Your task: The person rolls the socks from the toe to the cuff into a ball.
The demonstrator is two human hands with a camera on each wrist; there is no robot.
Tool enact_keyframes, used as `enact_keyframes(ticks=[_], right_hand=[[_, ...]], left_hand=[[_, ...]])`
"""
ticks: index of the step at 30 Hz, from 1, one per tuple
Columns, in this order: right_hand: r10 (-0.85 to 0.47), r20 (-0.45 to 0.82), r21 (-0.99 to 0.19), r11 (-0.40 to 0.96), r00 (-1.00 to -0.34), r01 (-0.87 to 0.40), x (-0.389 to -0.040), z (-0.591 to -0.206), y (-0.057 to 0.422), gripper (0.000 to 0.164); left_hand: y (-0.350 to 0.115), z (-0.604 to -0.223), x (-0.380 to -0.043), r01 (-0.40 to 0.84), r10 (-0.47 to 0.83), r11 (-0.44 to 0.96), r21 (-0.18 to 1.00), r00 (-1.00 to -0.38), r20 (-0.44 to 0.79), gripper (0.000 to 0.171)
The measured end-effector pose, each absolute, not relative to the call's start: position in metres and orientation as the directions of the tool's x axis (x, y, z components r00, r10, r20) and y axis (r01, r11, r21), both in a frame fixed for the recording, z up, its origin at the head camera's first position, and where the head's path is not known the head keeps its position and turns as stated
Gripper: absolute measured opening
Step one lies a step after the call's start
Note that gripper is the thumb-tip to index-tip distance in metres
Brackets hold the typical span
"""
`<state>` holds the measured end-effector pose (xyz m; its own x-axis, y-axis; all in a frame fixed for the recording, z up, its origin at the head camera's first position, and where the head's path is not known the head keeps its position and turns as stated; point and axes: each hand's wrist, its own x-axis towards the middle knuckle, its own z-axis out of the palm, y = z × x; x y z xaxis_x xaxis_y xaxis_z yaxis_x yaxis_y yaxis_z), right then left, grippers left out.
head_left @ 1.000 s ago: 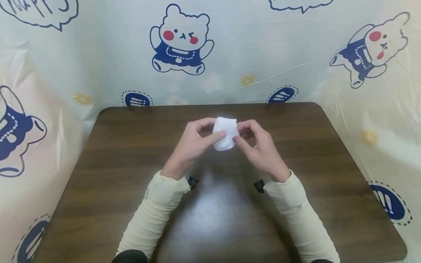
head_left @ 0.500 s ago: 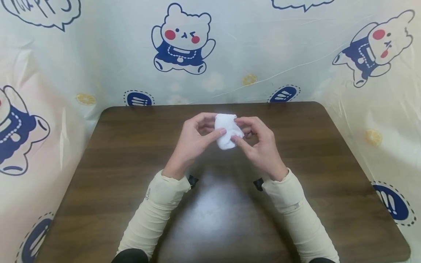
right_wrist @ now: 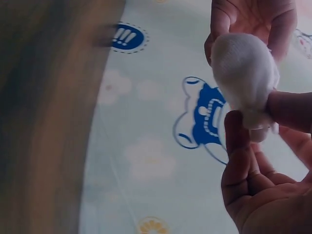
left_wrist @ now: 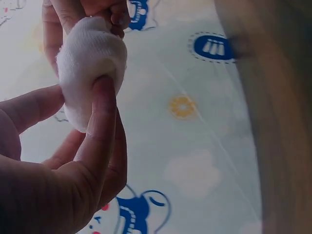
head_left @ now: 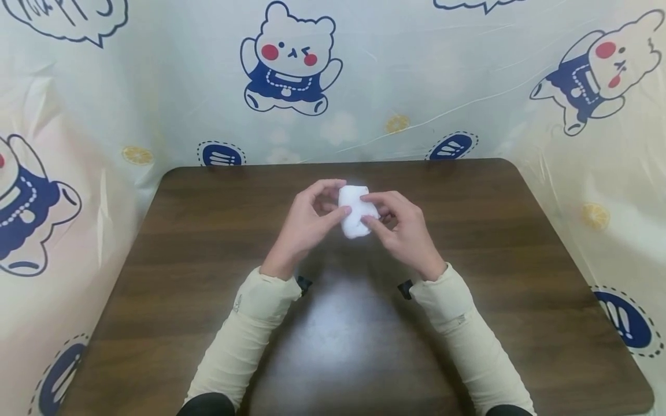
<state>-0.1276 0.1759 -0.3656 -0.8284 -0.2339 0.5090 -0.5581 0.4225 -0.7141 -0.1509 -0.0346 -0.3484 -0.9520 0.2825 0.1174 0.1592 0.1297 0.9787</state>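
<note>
Between both hands is a small white bundle of ribbed knit, a rolled-up sock (head_left: 355,212), raised over the table. My left hand (head_left: 311,218) pinches its left side, thumb on the near face and fingers behind. On the right side, my right hand (head_left: 404,226) grips it between thumb and index finger, with the other fingers bent behind it. A fold shows by a fingertip in the left wrist view, where the sock (left_wrist: 87,63) looks rounded. In the right wrist view the sock (right_wrist: 241,63) narrows to a gathered end between the right thumb and fingers.
The brown wooden table (head_left: 208,242) has rounded corners. Behind it and along both sides hangs a pale curtain (head_left: 395,63) printed with bears. A small black piece (head_left: 405,289) sticks out at the right cuff, and another (head_left: 304,285) at the left.
Half a second ago the right fingers drew a flap of the sock out to the right; it now lies closer in, and the bundle looks more compact. Both hands keep their hold, moving slightly.
</note>
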Motion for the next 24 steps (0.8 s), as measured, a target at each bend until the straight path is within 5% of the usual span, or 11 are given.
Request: enact_keyframes(ticks=[14,24], right_hand=[[-0.270,0.176,-0.758,0.577,-0.947,-0.305,-0.134,-0.414,0.167,0.033],[-0.310,-0.014,-0.719,0.664,-0.951,-0.206,-0.135,-0.434,0.161,0.030]], left_hand=[[-0.031,-0.397,-0.164,0.056,0.301,0.503,0.862,-0.947,-0.114,0.046],[-0.026,-0.420,-0.167,0.106,0.348,0.648,0.754,-0.922,-0.170,0.040]])
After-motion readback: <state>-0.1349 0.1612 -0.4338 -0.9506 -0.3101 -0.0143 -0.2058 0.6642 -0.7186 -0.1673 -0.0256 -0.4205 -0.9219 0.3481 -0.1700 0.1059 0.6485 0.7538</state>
